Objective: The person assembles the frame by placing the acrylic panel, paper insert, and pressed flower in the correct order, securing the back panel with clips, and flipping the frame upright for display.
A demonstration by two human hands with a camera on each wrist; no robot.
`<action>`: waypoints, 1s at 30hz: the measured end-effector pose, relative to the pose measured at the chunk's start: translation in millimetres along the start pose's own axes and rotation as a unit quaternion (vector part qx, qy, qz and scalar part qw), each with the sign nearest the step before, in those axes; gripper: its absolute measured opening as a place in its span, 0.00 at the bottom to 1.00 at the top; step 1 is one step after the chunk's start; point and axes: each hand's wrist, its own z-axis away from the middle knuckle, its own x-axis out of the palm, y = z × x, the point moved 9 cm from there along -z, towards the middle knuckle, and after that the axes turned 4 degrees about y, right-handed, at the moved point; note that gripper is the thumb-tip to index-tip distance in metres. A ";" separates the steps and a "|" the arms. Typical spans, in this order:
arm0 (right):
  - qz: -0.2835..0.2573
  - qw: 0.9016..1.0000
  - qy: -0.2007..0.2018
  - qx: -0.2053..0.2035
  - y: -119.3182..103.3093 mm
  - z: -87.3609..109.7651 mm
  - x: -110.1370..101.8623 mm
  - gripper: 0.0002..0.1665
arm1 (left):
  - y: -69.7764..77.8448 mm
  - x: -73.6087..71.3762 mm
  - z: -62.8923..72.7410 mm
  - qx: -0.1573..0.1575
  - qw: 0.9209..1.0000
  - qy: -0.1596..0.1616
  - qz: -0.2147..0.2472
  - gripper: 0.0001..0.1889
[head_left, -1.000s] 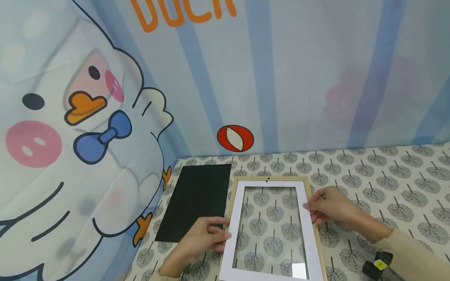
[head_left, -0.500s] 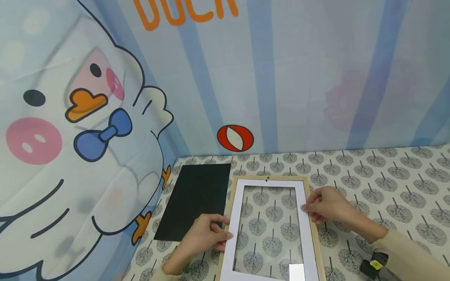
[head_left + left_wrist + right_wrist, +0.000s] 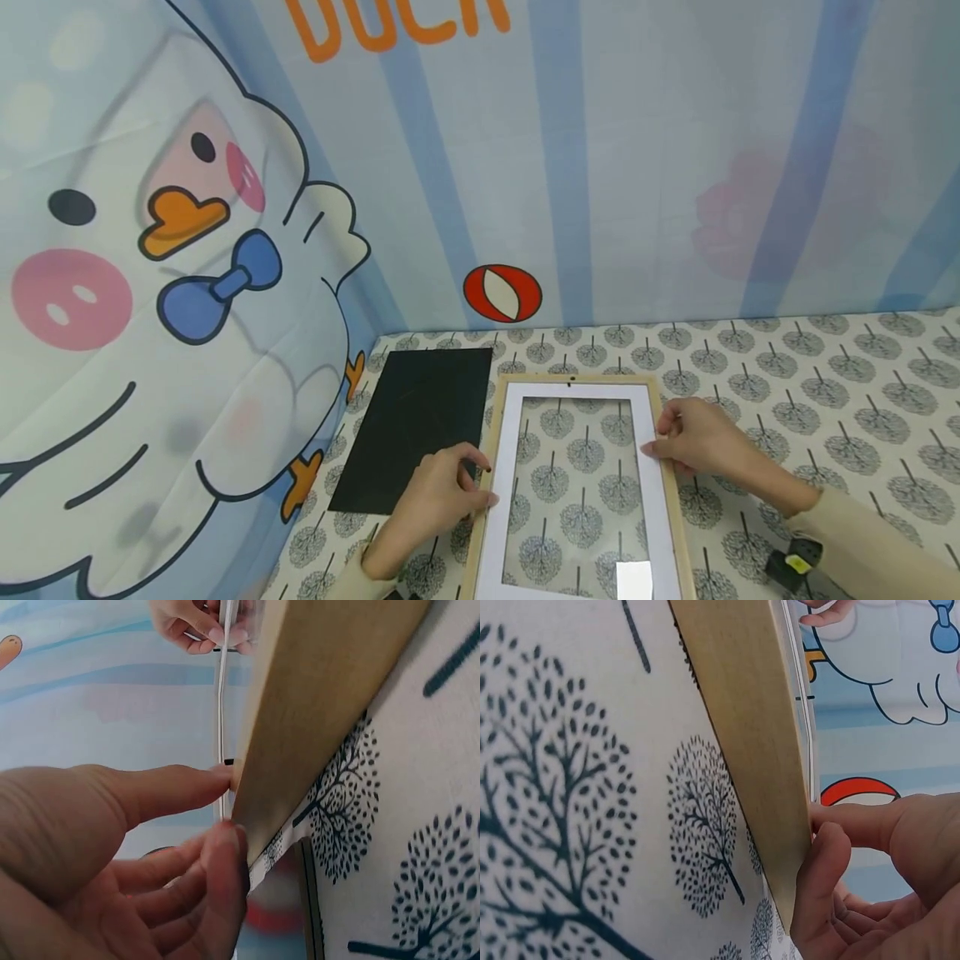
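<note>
A light wooden picture frame (image 3: 600,378) lies flat on the table. Inside its rim sits a white mat (image 3: 577,391) around a clear pane (image 3: 570,500); its near end is cut off in the head view. At the left side, my left hand (image 3: 438,496) has its thumb on the rim, and the index finger stands apart from it. The left wrist view shows the thumb touching the top edge of the wood (image 3: 315,690), fingers loosely bent alongside. On the right, my right hand (image 3: 701,437) rests its thumb at the mat's border, its index finger near the frame's side (image 3: 750,712).
A black rectangular board (image 3: 420,417) lies flat to the frame's left. A tablecloth (image 3: 825,400) printed with trees covers the table. Behind and at left hangs a cartoon duck backdrop (image 3: 637,167). A small black device (image 3: 791,567) is on the right wrist.
My left index finger has lifted and spread from the thumb. The right thumb has slid slightly toward me along the border, and the white mat has shifted slightly right within the frame.
</note>
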 end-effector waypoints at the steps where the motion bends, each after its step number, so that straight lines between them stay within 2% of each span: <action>1: 0.001 1.000 0.001 0.000 0.7 0.1 -0.5 0.20 | 0.0 -0.5 0.2 -0.002 1.000 0.000 -0.009 0.25; 5: 0.001 1.000 0.001 0.008 4.8 0.0 -1.7 0.28 | -0.1 0.2 0.7 -0.011 1.000 -0.011 -0.024 0.31; 10: 0.001 1.000 -0.012 0.024 9.0 -0.4 0.9 0.34 | 3.2 2.9 -0.1 0.000 0.999 -0.019 -0.027 0.29; 18: 0.005 1.000 -0.020 0.021 9.5 -1.0 -0.8 0.34 | 11.2 4.1 -2.4 0.021 0.999 -0.019 -0.032 0.27; 30: 0.012 1.000 -0.020 0.016 8.5 -2.0 1.1 0.36 | 5.9 3.8 -2.2 0.011 0.998 -0.022 -0.050 0.27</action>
